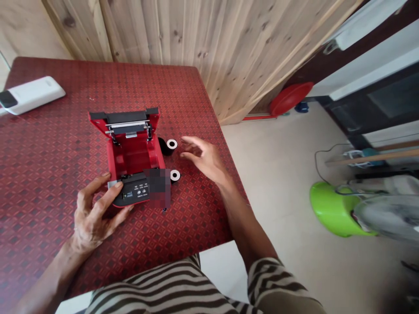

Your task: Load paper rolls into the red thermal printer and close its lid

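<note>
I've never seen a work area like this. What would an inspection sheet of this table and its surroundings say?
Surface: table covered in red patterned cloth.
Job's things: red receipt printer, lid open; two black rolls with white cores beside it.
Clutter: white rectangular device at the far left corner.
Hands: left hand grips the printer's near corner; right hand open, near the rolls.
Cables: thin dark wire on the floor, right of the table.
Surroundings: wood-panelled wall, red round dish, tilted green tub.
</note>
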The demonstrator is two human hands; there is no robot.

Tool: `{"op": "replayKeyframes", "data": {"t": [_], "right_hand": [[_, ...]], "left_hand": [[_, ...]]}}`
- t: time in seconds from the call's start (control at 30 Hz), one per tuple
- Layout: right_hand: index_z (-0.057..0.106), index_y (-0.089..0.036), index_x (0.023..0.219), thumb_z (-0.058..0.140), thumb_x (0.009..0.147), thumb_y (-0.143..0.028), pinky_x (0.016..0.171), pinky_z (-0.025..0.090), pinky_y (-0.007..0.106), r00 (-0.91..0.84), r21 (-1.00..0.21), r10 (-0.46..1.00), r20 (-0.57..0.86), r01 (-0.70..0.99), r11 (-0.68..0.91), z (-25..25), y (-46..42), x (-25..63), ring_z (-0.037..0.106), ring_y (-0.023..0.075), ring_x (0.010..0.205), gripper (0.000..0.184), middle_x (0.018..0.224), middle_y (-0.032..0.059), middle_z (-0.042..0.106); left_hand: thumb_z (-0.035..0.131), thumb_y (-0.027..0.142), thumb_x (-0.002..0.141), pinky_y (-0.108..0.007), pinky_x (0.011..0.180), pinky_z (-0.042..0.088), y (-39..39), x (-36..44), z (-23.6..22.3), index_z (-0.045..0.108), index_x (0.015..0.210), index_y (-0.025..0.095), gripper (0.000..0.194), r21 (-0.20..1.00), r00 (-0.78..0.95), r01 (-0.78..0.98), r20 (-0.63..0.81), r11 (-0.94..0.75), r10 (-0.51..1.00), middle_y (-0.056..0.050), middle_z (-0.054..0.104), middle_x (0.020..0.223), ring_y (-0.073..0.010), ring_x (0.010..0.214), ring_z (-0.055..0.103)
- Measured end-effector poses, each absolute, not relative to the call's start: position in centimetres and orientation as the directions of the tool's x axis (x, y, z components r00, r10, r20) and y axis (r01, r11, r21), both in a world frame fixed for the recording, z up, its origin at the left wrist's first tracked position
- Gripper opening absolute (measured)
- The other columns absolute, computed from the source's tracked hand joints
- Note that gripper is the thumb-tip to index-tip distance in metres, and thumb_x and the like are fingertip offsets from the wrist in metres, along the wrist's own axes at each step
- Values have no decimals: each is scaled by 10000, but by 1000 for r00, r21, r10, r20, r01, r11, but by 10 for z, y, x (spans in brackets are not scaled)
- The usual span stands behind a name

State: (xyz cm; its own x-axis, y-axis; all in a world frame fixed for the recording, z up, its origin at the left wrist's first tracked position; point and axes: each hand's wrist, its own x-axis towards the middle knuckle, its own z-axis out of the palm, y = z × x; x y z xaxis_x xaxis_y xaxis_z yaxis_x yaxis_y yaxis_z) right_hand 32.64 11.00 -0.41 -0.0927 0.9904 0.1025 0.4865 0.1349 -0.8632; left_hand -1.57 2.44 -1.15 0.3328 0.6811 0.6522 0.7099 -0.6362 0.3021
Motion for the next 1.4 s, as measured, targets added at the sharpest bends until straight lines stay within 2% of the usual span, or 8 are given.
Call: {"op": "replayKeyframes", "data": {"t": [0.17,0.3,0.5,0.7,0.8,0.93,1.23,1.4], "right_hand": [[757,-217,1145,811,825,-206,953,551,408,-154,-829,974,167,512,223,-32,137,296,712,212,1030,325,1121,54,794],[741,-232,1105,849,801,-417,855,570,376,-90,-935,990,110,328,134,2,121,308,705,209,928,372,1044,30,782],[760,-263,1229,793,904,-522,829,578,364,-697,-939,699,160,111,326,107,92,310,701,212,931,417,1015,34,767],[699,-153,1203,653,994,-118,962,540,379,-635,-411,773,16,700,584,107,103,224,694,236,1093,216,1185,106,762],[704,-147,1149,503,1006,-20,816,535,345,-593,-197,799,-100,799,569,96,108,199,716,231,981,278,1067,111,772],[727,-162,1112,447,985,-2,730,530,358,-585,-109,792,-175,811,574,86,117,191,741,253,880,347,970,120,778],[750,-161,1040,498,1010,-48,789,566,385,-601,-141,776,-191,799,584,77,128,190,751,266,892,278,946,127,778],[723,-159,1209,464,1029,-20,918,587,376,-689,-359,716,-112,700,617,95,116,213,753,219,1005,345,1159,102,789]], "left_hand": [[851,277,853,-393,991,659,23,-16,-10,532,1502,310,724,298,341,716,640,-632,689,-85,555,1518,-268,1229,676],[869,279,835,-378,942,674,23,-15,-9,553,1483,278,721,317,346,698,636,-642,690,-138,568,1492,-264,1187,696],[819,281,884,-390,979,657,21,-17,-10,494,1541,272,734,326,365,693,610,-643,703,-153,536,1527,-285,1262,659],[775,304,925,-386,975,658,18,-21,-11,445,1579,287,733,317,389,699,585,-642,712,-159,537,1504,-269,1235,670],[802,251,897,-386,1012,645,16,-20,-11,435,1589,273,784,329,385,694,582,-640,717,-175,529,1499,-272,1271,653],[791,226,902,-394,1032,633,16,-19,-10,436,1592,254,777,333,388,695,573,-638,722,-192,519,1501,-270,1277,644],[794,226,901,-389,1024,631,15,-21,-10,406,1611,283,811,346,395,693,552,-633,734,-183,510,1515,-264,1281,638],[789,223,902,-393,1032,622,17,-21,-12,408,1611,280,807,349,402,687,548,-637,733,-189,508,1509,-273,1287,634]]}}
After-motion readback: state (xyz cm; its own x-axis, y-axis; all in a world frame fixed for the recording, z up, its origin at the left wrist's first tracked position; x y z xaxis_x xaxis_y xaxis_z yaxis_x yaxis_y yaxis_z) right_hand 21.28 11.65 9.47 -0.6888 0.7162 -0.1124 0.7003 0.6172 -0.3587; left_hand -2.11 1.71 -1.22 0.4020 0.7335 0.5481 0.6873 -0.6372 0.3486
